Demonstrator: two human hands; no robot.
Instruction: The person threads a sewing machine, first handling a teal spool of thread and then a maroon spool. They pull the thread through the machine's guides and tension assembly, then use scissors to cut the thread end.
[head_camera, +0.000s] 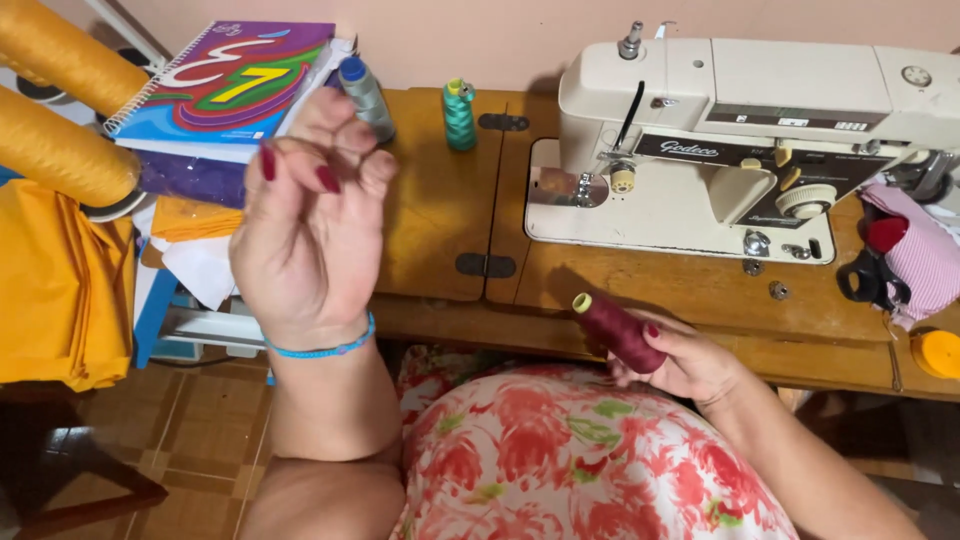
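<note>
While the right hand (690, 362) grips a maroon spool (620, 331) low at the table (440, 210) edge, the left hand (310, 220) is raised, fingertips pinched together; thread not discernible. Sewing machine (740, 140) behind.

A maroon thread spool (620, 332) with a pale yellow-green core is held in the right hand (690, 365). Dark red nail polish is seen on the left hand (310, 225), and a bright blue bracelet (320, 349) at its wrist. A teal spool (459, 115) and a grey spool (366, 97) with a blue cap are set on the brown wooden desk (440, 210). The sewing machine (740, 130) is cream. Red flowers with green leaves are printed on the white dress (560, 460). Yellow fabric (60, 290) is folded beside a multicoloured notebook (225, 85).
</note>
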